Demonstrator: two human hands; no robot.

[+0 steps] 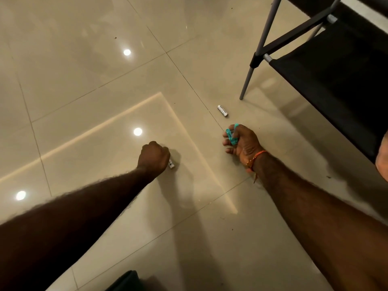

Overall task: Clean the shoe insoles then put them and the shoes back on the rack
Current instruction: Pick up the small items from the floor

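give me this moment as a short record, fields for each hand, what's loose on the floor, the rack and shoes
left hand: left hand closed round a small white cylinder, down at the glossy beige tiled floor
right hand: right hand holds a teal plastic clip; orange thread on the wrist
loose on floor: second small white cylinder, beyond the right hand
rack: black fabric shelf on grey metal tubes, at right
shoes, insoles: none in view

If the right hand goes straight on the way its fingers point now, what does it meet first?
The right hand, holding teal clips, points up-left. Probably only bare floor; the loose battery seems slightly to the right of that line, though depth is unclear.
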